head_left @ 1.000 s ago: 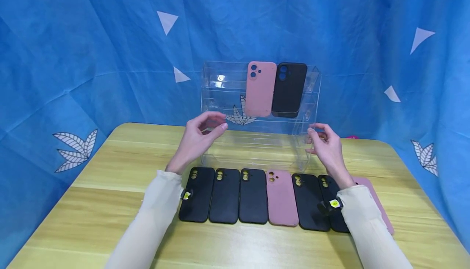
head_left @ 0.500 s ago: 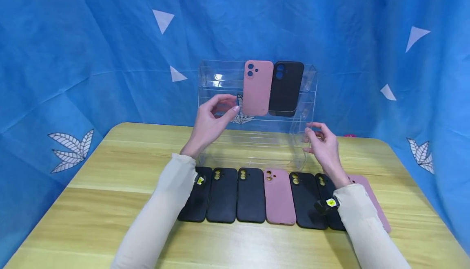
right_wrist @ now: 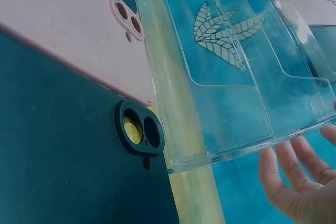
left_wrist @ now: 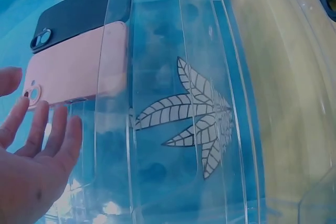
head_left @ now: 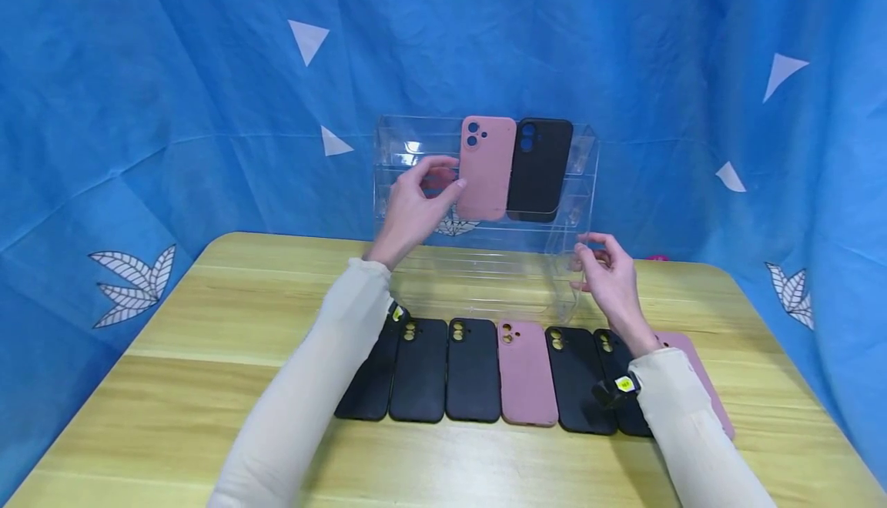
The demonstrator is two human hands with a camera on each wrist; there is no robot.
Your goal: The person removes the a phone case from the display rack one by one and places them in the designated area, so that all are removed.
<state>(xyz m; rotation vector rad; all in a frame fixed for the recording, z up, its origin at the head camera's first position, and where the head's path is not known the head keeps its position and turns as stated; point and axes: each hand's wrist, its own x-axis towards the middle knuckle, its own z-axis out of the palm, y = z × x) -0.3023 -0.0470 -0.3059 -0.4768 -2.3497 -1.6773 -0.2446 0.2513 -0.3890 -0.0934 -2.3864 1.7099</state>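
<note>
A clear tiered display rack [head_left: 485, 263] stands at the back of the table. In its top tier a pink phone case [head_left: 487, 169] leans beside a black phone case [head_left: 540, 171]. My left hand [head_left: 420, 204] is raised in front of the rack, thumb and fingers apart, fingertips right at the pink case's left edge. In the left wrist view its loosely spread fingers [left_wrist: 38, 135] show nothing between them. My right hand [head_left: 610, 273] is at the rack's right side. Its fingertips [right_wrist: 268, 158] meet the clear side panel in the right wrist view.
A row of phone cases lies in front of the rack: several black ones [head_left: 473, 373] and a pink one [head_left: 528, 377]. Another pink case [head_left: 710, 385] is partly hidden under my right sleeve. Behind the wooden table [head_left: 173, 385] hangs a blue patterned cloth [head_left: 208, 92].
My left hand has moved up and to the right, from the rack's lower left to the pink case in the top tier. My right hand has stayed at the rack's side.
</note>
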